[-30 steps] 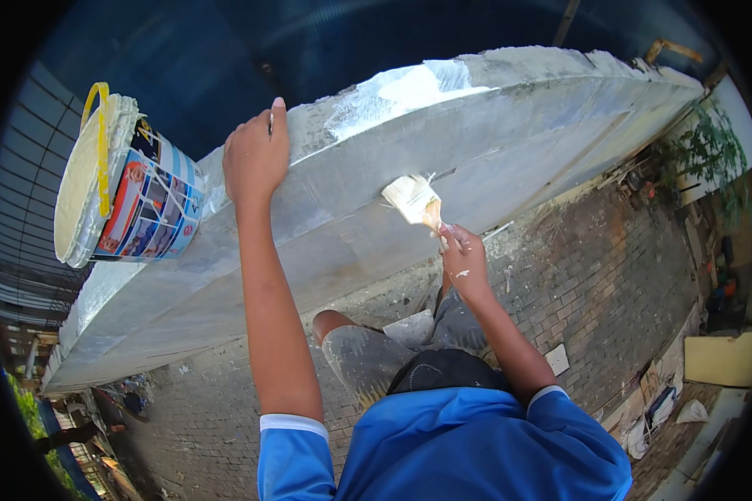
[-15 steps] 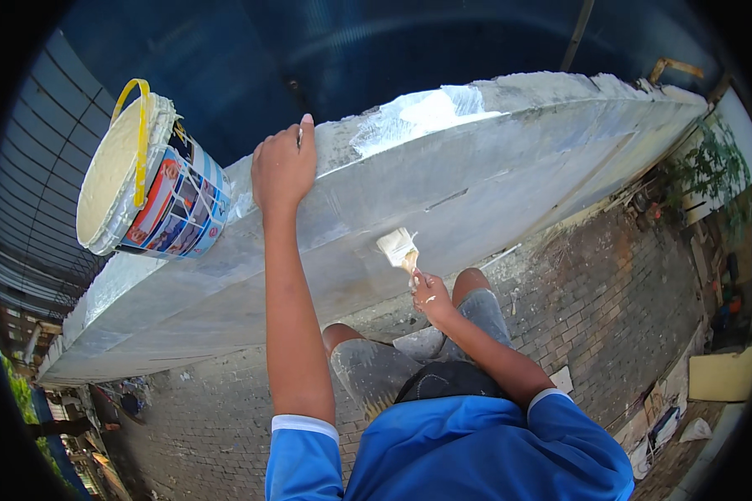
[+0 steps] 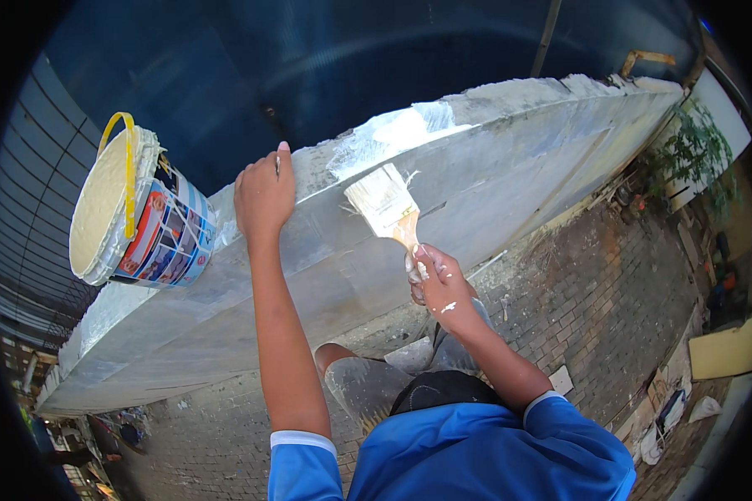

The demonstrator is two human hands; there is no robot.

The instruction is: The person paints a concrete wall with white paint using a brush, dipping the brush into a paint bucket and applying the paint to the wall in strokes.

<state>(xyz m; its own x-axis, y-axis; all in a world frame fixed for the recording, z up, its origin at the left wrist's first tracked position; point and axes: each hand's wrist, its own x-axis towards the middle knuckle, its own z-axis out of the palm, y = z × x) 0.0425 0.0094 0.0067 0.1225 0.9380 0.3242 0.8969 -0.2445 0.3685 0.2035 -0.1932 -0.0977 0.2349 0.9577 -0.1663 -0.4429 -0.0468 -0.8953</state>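
Observation:
My left hand (image 3: pixel 264 194) rests on top of the curved grey concrete wall (image 3: pixel 468 179), its fingers curled over the far edge and their tips hidden. Just left of it, a paint bucket (image 3: pixel 171 230) with a printed label and a yellow handle leans on the wall top, holding cream-white paint (image 3: pixel 100 209). My right hand (image 3: pixel 443 284), flecked with white, is closed around the wooden handle of a wide paintbrush (image 3: pixel 383 203). The paint-coated bristles point up and left, close to the wall's near face, below a wet white patch (image 3: pixel 393 134) on the top; contact cannot be made out.
Beyond the wall hangs a dark blue sheet (image 3: pixel 351 58). A wire grid (image 3: pixel 42 192) stands at the left. Below lies brick paving (image 3: pixel 560 326), with a leafy plant (image 3: pixel 702 159) and a yellowish board (image 3: pixel 727 349) at the right.
My right hand has lifted the paintbrush up and left, toward the top of the wall. My left hand keeps its place on the wall while the whole view has shifted slightly.

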